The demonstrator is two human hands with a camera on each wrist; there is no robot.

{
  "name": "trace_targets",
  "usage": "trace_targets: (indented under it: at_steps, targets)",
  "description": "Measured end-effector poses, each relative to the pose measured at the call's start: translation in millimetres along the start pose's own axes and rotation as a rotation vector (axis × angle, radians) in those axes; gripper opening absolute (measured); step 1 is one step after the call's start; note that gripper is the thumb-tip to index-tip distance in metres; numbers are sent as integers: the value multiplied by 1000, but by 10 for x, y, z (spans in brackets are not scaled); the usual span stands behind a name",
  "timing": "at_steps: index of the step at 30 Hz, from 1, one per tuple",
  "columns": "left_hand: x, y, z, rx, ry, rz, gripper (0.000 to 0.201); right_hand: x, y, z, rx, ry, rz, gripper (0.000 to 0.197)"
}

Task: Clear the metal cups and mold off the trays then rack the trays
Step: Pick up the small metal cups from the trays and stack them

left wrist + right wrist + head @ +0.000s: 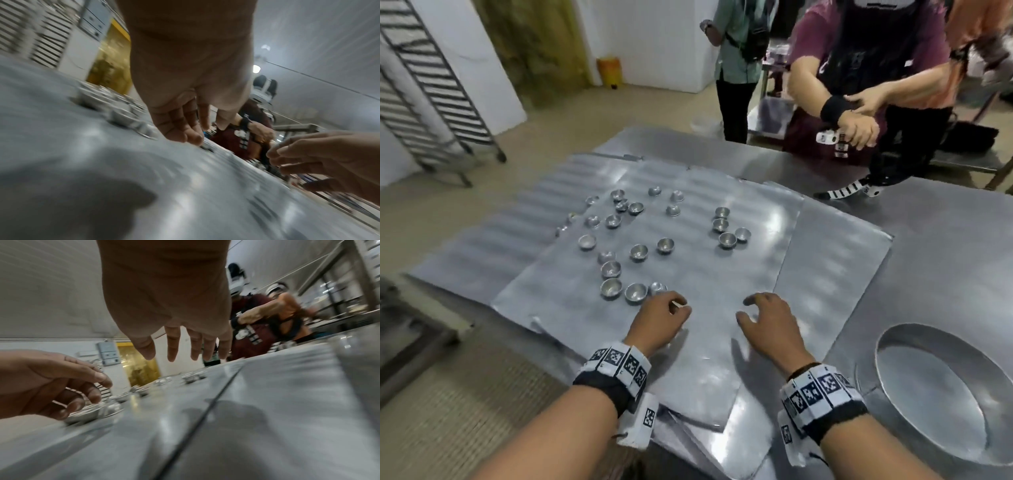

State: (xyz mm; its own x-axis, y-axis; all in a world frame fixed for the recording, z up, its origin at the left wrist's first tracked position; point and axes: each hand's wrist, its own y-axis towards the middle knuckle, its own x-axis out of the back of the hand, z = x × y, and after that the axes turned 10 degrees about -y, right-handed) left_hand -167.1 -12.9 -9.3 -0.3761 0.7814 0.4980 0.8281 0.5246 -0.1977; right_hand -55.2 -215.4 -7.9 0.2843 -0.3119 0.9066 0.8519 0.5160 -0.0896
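Observation:
Several small metal cups [635, 293] lie scattered over the top tray [705, 342], one of several flat trays overlapping on the steel table [945, 240]. My left hand [667, 308] hovers at the near edge of the cups, fingers loosely curled, fingertips [193, 138] down by the tray. In the right wrist view the left hand [88, 394] arches over the nearest cup [86, 413], with nothing seen in its palm. My right hand [753, 308] floats over bare tray, right of the left hand, fingers [172, 352] spread and relaxed, holding nothing.
A large round metal pan [935, 383] sits on the table at the right. A wheeled tray rack [438, 102] stands on the floor at the far left. A person [859, 85] stands across the table; a marker band [852, 188] lies near them.

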Motion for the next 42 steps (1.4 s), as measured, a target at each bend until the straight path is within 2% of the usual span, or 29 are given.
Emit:
trace_targets:
  at_steps: [3, 6, 10, 14, 19, 23, 25, 32, 34, 36, 38, 39, 42]
  targets:
    - [409, 33, 210, 39, 31, -151, 19, -197, 137, 420, 100, 31, 86, 38]
    - [754, 91, 381, 80, 77, -222, 23, -378, 291, 771, 135, 32, 157, 41]
    - [1025, 241, 567, 85, 155, -126, 33, -584, 484, 1111, 134, 35, 225, 48]
    - [1085, 422, 636, 39, 297, 0, 68, -737, 649, 1323, 94, 25, 272, 56]
    - [1045, 660, 655, -26, 435, 70, 73, -857, 792, 1428, 75, -9, 267, 59]
    - [1045, 765, 713, -113, 473, 84, 51, -953, 865, 1492, 72, -54, 251, 60]
    - [1070, 769, 756, -142, 477, 89, 46, -991, 892, 1515, 68, -74, 252, 56]
    - [1191, 715, 902, -84, 270, 170, 22, -1076, 864, 1507, 74, -52, 171, 30]
    - [1211, 709, 913, -73, 244, 158, 15, -1076, 858, 1478, 63, -22, 150, 29]
    - [1207, 695, 919, -38, 206, 132, 7, -1078, 836, 1443, 47, 7, 143, 40]
    - [1197, 662, 905, 26, 92, 90, 5, -1071, 815, 1407, 51, -9, 161, 55]
    - [1189, 638, 895, 63, -2, 76, 6, -1064, 801, 1392, 55, -25, 165, 55]
    - [1176, 587, 899, 133, -294, 50, 12, -1017, 755, 1341, 69, -24, 137, 36]
